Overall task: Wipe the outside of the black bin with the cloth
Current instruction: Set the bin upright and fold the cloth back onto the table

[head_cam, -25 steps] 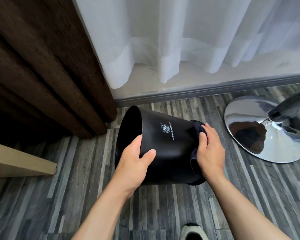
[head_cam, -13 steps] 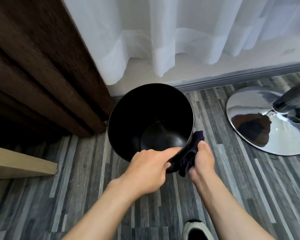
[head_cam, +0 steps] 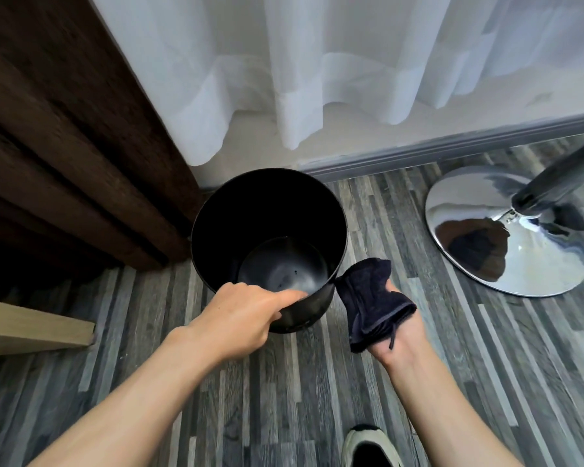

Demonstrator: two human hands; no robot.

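The black bin [head_cam: 250, 214] stands upright on the striped grey floor, its empty inside facing me. My left hand [head_cam: 240, 318] grips the near rim, fingers over the edge. My right hand [head_cam: 398, 332] is palm up just right of the bin, with the dark navy cloth [head_cam: 368, 301] draped over it. The cloth's far edge lies against the bin's right outer wall.
A brown curtain [head_cam: 64, 146] hangs at the left, a white sheer curtain [head_cam: 317, 62] behind. A chrome pedestal base [head_cam: 506, 237] with its pole stands on the floor at the right. A wooden board [head_cam: 31, 328] juts in at the left. A shoe [head_cam: 368, 446] shows below.
The bin has gone from lying on its side to standing upright. My left hand moved from its wall to the near rim. My right hand turned palm up with the cloth.
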